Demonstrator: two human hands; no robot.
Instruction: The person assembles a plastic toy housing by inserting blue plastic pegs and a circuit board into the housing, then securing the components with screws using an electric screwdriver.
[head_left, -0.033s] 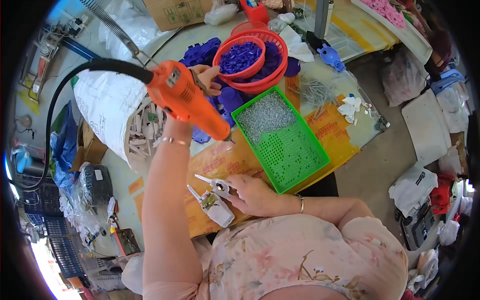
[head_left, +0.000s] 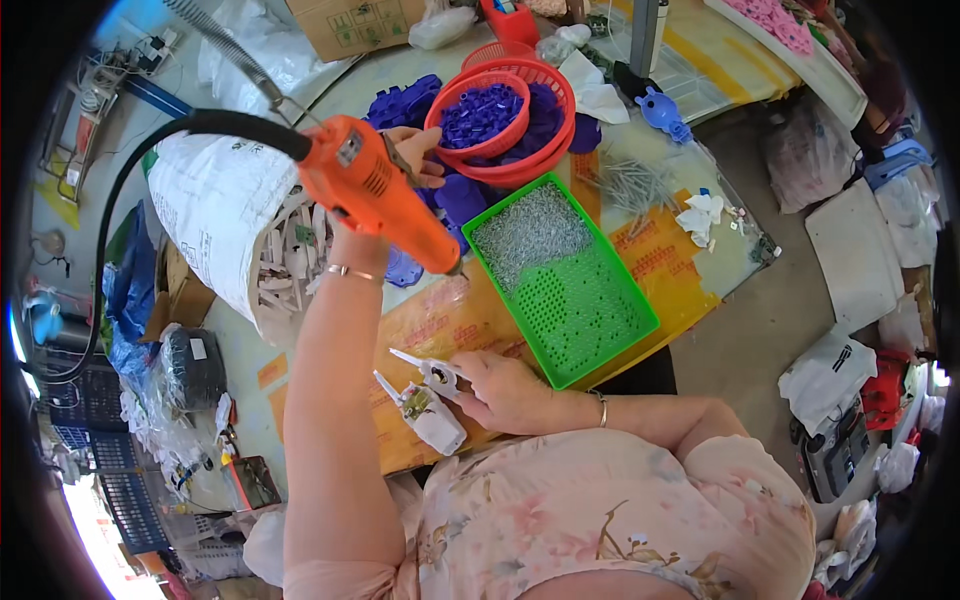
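My left hand [head_left: 418, 157] reaches behind the hanging orange electric screwdriver [head_left: 375, 195], which hides part of it. Its visible fingers are apart at the rim of a small red basket [head_left: 462, 155] full of small blue plastic pieces [head_left: 482, 117]. Near the table's front edge, the fingers of my right hand [head_left: 508, 392] close on a white plastic housing piece [head_left: 440, 377] with a thin prong and a round hole. Beside it lies a second white housing [head_left: 436, 425], also pronged, its inside partly showing.
A green tray [head_left: 612, 352] holds a heap of small metal screws. Larger blue parts [head_left: 405, 100] surround the red baskets, and thin metal rods [head_left: 640, 185] lie to the right. At the left, a white sack [head_left: 215, 215] spills white plastic pieces. The screwdriver's black cable [head_left: 115, 185] loops left.
The screwdriver has swung very slightly right and up, and my left hand has shifted a little to the right. My right hand and the white housings stay almost in place.
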